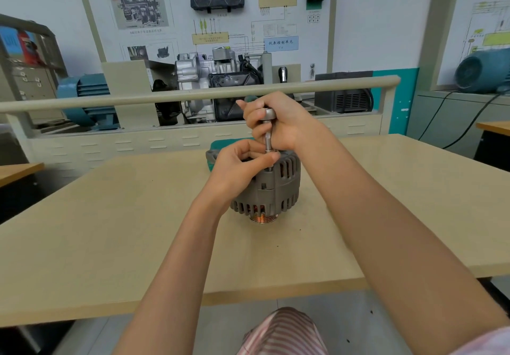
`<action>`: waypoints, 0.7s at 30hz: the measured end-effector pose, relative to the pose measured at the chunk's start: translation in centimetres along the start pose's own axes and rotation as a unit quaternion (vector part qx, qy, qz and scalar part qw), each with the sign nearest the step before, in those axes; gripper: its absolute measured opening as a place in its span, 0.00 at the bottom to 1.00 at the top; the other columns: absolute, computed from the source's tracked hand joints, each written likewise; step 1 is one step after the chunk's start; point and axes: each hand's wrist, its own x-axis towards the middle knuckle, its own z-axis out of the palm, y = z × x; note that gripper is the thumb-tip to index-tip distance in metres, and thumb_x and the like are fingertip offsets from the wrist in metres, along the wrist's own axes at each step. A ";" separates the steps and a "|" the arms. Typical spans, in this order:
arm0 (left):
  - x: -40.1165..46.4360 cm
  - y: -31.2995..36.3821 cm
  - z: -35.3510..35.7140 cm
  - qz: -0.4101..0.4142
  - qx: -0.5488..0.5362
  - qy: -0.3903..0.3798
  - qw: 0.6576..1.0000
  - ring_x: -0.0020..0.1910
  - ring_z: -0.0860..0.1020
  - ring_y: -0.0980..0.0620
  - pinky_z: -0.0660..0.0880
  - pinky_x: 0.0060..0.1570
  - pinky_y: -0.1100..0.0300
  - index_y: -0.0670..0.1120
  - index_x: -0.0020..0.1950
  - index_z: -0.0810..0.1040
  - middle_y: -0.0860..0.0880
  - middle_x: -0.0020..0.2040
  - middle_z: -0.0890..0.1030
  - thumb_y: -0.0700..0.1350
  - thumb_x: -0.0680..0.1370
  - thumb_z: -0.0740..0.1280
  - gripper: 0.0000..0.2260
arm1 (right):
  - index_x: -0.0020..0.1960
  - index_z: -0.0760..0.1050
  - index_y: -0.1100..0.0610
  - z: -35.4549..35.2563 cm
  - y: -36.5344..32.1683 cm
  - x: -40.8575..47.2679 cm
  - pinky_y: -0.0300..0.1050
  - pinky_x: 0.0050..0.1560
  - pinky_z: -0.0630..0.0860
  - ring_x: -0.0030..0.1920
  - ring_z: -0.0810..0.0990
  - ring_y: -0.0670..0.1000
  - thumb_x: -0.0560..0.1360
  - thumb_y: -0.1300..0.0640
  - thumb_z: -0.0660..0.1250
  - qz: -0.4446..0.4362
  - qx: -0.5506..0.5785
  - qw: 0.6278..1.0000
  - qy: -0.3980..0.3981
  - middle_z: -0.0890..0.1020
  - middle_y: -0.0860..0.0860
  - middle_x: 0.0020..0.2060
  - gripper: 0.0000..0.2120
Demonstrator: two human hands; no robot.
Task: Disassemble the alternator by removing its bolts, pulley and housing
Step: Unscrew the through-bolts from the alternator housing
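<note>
- Alternator (271, 186) stands pulley-down on the table (110, 230).
- Right hand (276, 120) grips an upright driver (268, 136).
- Left hand (237, 167) pinches its lower shaft.
- Blue wall label (281, 43) reads "仪表控制单元".

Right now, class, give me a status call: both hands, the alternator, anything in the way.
Right hand grips driver, upright on a top bolt. Left hand pinches driver's lower shaft. Alternator stands pulley-down on table. No obstruction seen.

Bright, even indoor light leaves only faint soft shadows on the table (110, 230), while wide-angle distortion bends the edges and the background looks slightly soft.
</note>
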 end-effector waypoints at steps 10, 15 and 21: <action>0.0 -0.2 0.0 0.025 0.020 0.002 0.999 0.29 0.76 0.66 0.68 0.27 0.75 0.52 0.38 0.77 0.58 0.29 0.79 0.39 0.73 0.69 0.08 | 0.45 0.66 0.62 1.7 2.0 0.3 0.37 0.23 0.72 0.25 0.74 0.47 0.78 0.69 0.50 -0.255 0.120 0.931 0.231 0.72 0.54 0.34 0.08; -0.1 0.0 0.1 0.016 0.012 -0.007 1.000 0.39 0.81 0.61 0.71 0.34 0.73 0.52 0.45 0.81 0.55 0.38 0.84 0.44 0.74 0.70 0.03 | 0.41 0.65 0.59 1.0 1.2 0.4 0.32 0.17 0.65 0.16 0.67 0.43 0.77 0.68 0.47 -0.141 0.086 0.974 0.153 0.70 0.51 0.20 0.11; -0.2 0.1 -0.1 0.000 0.000 -0.021 1.000 0.40 0.82 0.61 0.73 0.36 0.72 0.49 0.46 0.84 0.53 0.42 0.85 0.45 0.74 0.71 0.03 | 0.47 0.71 0.64 -0.4 -0.3 1.2 0.30 0.15 0.56 0.15 0.64 0.41 0.79 0.64 0.50 0.073 0.025 0.995 -0.067 0.67 0.46 0.19 0.11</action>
